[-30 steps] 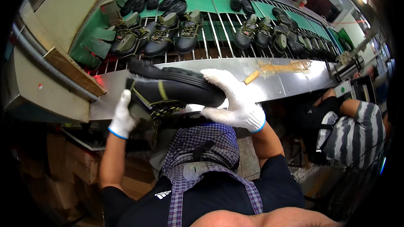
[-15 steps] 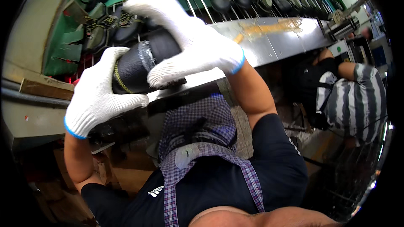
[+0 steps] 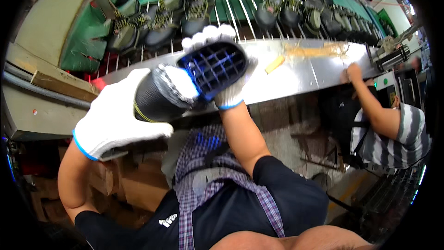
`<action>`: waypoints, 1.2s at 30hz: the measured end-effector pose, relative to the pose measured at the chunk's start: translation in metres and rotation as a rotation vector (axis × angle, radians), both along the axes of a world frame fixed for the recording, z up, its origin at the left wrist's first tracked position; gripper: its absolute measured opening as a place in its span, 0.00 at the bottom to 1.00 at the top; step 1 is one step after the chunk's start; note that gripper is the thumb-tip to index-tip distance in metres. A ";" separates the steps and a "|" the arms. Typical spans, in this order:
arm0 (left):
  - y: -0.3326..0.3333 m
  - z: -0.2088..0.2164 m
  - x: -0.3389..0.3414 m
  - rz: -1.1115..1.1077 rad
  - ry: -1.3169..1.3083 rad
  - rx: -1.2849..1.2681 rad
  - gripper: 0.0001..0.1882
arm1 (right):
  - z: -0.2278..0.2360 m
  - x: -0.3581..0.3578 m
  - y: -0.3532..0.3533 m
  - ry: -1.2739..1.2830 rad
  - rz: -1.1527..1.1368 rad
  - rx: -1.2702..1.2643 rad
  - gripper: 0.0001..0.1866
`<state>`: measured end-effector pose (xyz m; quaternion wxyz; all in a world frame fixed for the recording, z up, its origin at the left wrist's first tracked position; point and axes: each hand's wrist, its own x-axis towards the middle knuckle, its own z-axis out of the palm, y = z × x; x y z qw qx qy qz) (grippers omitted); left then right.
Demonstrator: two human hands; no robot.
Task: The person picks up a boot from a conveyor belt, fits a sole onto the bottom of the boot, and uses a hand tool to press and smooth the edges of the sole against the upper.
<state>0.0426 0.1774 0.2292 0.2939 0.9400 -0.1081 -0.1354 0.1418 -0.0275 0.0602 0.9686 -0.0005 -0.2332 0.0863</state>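
Observation:
My left hand point(image 3: 113, 115), in a white knit glove with a blue cuff, grips a black shoe point(image 3: 155, 95) by its leather upper. The shoe has yellow-green stitching, and a pale, whitish band runs round its lower edge. My right hand point(image 3: 232, 95), gloved the same way, is closed round a black shoe sole point(image 3: 219, 67) from behind, its fingertips showing over the far edge. A raised grid on the sole faces up, with a bluish sheen. One end of the sole meets the shoe's pale edge; whether they are joined there I cannot tell.
Several black shoes point(image 3: 159, 25) stand on a rack of metal bars point(image 3: 230, 7) beyond my hands. A metal ledge point(image 3: 296, 76) with yellowish tape point(image 3: 312, 51) runs along its near side. At right, a person in a striped shirt point(image 3: 386, 132) reaches toward the ledge.
My right hand has moved from over the shoe to behind the sole, whose grid now shows. My left hand still holds the shoe. The person at right has reached an arm out.

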 end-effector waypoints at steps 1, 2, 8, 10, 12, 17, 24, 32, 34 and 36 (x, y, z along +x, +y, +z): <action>-0.005 -0.001 0.005 -0.024 -0.008 0.007 0.54 | 0.004 0.003 -0.002 -0.076 -0.002 -0.035 0.39; -0.010 -0.001 0.011 -0.050 -0.015 0.017 0.54 | 0.005 0.017 -0.003 -0.203 0.027 0.002 0.38; -0.037 0.018 0.029 -0.074 -0.005 0.195 0.52 | 0.073 0.017 -0.044 -0.616 -0.208 -1.031 0.53; -0.038 0.014 0.025 -0.083 -0.007 0.205 0.53 | 0.064 0.013 -0.056 -0.711 -0.225 -0.972 0.52; -0.039 0.013 0.020 -0.081 0.003 0.248 0.53 | 0.044 0.004 -0.036 -0.487 -0.175 -0.674 0.42; -0.036 0.010 0.014 -0.061 -0.010 0.276 0.52 | 0.048 0.017 -0.028 -0.588 -0.183 -0.727 0.33; -0.058 0.021 0.031 -0.123 -0.071 0.243 0.47 | 0.060 0.010 -0.053 -0.562 -0.374 -0.900 0.24; -0.083 0.035 0.063 -0.199 -0.022 0.404 0.47 | 0.087 0.041 -0.089 -0.587 -0.232 -1.144 0.12; -0.088 0.045 0.069 -0.146 0.070 0.399 0.47 | 0.109 0.050 -0.090 -0.607 -0.204 -1.416 0.09; -0.065 0.018 0.074 -0.192 -0.223 0.299 0.43 | 0.129 0.048 -0.079 -0.685 -0.339 -1.617 0.10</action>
